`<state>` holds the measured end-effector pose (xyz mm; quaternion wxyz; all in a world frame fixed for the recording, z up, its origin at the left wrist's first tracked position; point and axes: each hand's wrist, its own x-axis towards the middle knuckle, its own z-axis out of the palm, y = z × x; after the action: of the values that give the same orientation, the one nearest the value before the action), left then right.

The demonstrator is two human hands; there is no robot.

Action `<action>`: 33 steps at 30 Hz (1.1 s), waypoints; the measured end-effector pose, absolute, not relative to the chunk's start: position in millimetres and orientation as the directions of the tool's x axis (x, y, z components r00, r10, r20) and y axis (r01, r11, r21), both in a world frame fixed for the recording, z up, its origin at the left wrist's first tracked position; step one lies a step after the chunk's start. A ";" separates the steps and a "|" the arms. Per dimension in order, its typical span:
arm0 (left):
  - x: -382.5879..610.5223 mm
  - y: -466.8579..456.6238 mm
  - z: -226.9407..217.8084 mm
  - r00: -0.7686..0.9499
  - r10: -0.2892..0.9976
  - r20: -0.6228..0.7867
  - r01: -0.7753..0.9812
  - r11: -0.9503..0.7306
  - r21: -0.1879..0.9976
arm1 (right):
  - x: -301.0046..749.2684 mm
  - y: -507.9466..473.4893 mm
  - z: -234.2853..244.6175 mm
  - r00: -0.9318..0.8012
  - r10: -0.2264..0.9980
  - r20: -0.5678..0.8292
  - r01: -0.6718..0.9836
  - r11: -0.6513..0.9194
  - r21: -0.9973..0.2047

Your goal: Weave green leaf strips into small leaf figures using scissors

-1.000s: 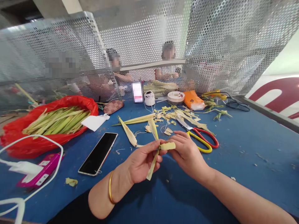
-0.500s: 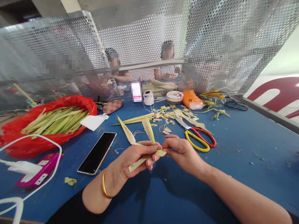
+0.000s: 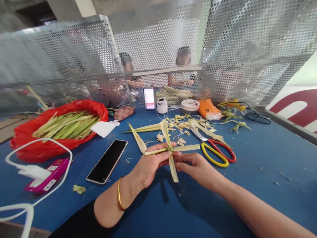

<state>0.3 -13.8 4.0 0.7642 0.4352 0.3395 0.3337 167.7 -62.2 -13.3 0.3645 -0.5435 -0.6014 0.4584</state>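
Four-armed and pale green, a cross of folded leaf strips point(image 3: 186, 148) has a small woven knot at its centre. My left hand point(image 3: 151, 165) is closed on it, the thumb pressed by the knot. Its arms point left, right, up and down. My right hand point(image 3: 195, 167) is at its lower right, fingers curled behind the lower strip and thumb at that strip's edge; part of this grip is hidden. A loose leaf strip point(image 3: 137, 138) lies just beyond my left hand. Scissors point(image 3: 215, 153) with one yellow and one red handle lie beyond my right hand.
Leaf scraps point(image 3: 182, 124) litter the blue table point(image 3: 260, 198). A red plastic bag point(image 3: 22, 135) holds many leaf strips. Around are a dark phone point(image 3: 107, 162), a purple power strip point(image 3: 49, 177), a thread spool point(image 3: 162, 105), a tape roll point(image 3: 190, 105) and an orange tissue pack point(image 3: 209, 109). People sit behind a perforated metal screen point(image 3: 158, 43).
The leaf piece has turned and its strips now spread as a cross. My right fingers have shifted from the knot's right end to below it. The view has swung slightly left.
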 end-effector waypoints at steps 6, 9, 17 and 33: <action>5.9 -16.4 -7.8 0.528 0.828 -0.188 -0.207 0.341 0.917 | 148.0 -73.7 -14.4 -0.083 0.977 -0.197 -0.035 -0.201 -0.979; 8.8 -19.2 -9.8 0.527 0.828 -0.192 -0.256 0.370 0.893 | 145.7 -71.9 -21.2 -0.047 0.987 -0.152 0.080 -0.148 -0.986; 13.2 -21.0 -13.5 0.430 0.855 -0.291 -0.336 0.450 0.827 | 144.8 -79.1 -24.6 -0.103 0.994 0.018 0.270 0.045 -0.962; 5.7 -15.0 -8.9 0.525 0.797 -0.297 -0.195 0.453 0.870 | 157.3 -63.5 -18.4 0.264 0.963 -0.049 -0.117 -0.019 -0.993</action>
<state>5.7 -15.0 -8.9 0.7700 0.4122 0.3655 0.3220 157.3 -63.5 -18.4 0.5814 -0.5419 -0.3905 0.4645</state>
